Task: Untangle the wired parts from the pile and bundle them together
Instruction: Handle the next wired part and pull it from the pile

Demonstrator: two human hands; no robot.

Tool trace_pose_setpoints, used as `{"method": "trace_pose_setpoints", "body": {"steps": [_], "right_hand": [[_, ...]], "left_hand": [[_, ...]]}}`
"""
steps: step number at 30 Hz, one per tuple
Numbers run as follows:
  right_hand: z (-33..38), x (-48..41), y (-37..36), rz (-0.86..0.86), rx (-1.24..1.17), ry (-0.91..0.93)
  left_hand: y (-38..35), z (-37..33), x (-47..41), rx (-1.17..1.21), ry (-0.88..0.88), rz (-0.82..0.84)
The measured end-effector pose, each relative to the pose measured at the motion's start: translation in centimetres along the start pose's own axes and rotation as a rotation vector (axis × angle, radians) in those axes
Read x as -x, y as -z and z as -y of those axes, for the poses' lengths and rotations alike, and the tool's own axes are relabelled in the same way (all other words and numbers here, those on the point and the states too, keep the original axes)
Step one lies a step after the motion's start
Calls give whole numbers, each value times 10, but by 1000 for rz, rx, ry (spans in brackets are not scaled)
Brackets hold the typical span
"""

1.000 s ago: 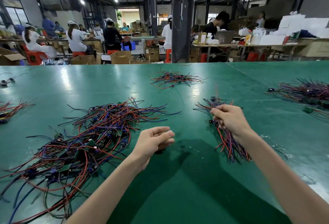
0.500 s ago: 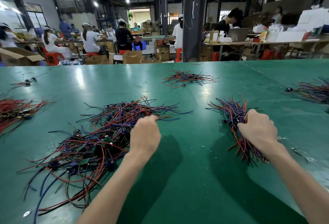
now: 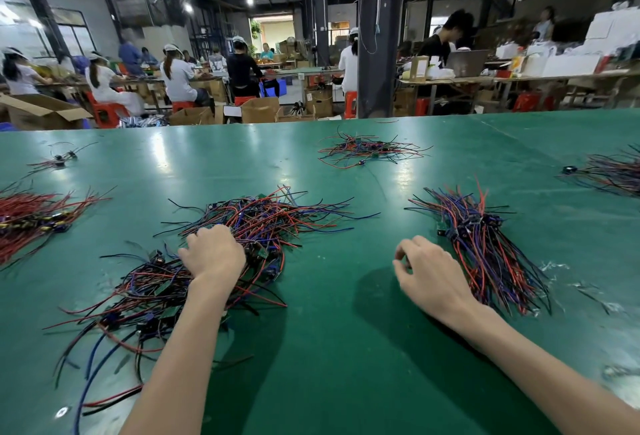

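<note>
Your left hand is lying knuckles up on the tangled pile of red, blue and black wires, left of the table's middle. Its fingers are curling down into the wires and hiding there, so I cannot tell whether they are gripping anything. Small dark parts are showing among the wires, too small to make out.

Your right hand is hovering just beside the near end of the bundle, which is lying to the right with its wires running roughly one way. That hand's fingers are hanging loosely curled, with nothing showing between them.

The picture edges are cutting off a red heap on the left and another heap on the right. A flatter heap is sitting far back, well apart from your hands, and a small clump is lying far left.

Past the table's far edge an open cardboard box is standing with its flaps spread; its inside is facing away from you. A second box is standing nearer the middle, its contents likewise out of view.

Bare green surface is stretching between the pile and the bundle and on toward you, under both forearms.
</note>
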State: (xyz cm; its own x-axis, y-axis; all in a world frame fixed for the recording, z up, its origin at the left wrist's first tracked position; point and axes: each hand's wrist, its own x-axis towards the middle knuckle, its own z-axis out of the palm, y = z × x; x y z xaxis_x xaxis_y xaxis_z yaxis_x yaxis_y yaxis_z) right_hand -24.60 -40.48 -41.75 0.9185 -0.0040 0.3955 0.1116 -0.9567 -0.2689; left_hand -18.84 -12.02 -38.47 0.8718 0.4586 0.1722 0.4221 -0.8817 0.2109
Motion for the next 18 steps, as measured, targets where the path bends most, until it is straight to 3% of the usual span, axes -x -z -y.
{"method": "trace_pose_setpoints", "body": {"steps": [9,15,18], "right_hand": [[4,4,-7,25,-29,40],[6,5,-6,32,-43,42],[8,5,-6,35,-52,37]], "left_hand": [[11,20,-10,91,6,69],[17,24,-10,198,20,-20],[15,22,-7,227,-40,-225]]}}
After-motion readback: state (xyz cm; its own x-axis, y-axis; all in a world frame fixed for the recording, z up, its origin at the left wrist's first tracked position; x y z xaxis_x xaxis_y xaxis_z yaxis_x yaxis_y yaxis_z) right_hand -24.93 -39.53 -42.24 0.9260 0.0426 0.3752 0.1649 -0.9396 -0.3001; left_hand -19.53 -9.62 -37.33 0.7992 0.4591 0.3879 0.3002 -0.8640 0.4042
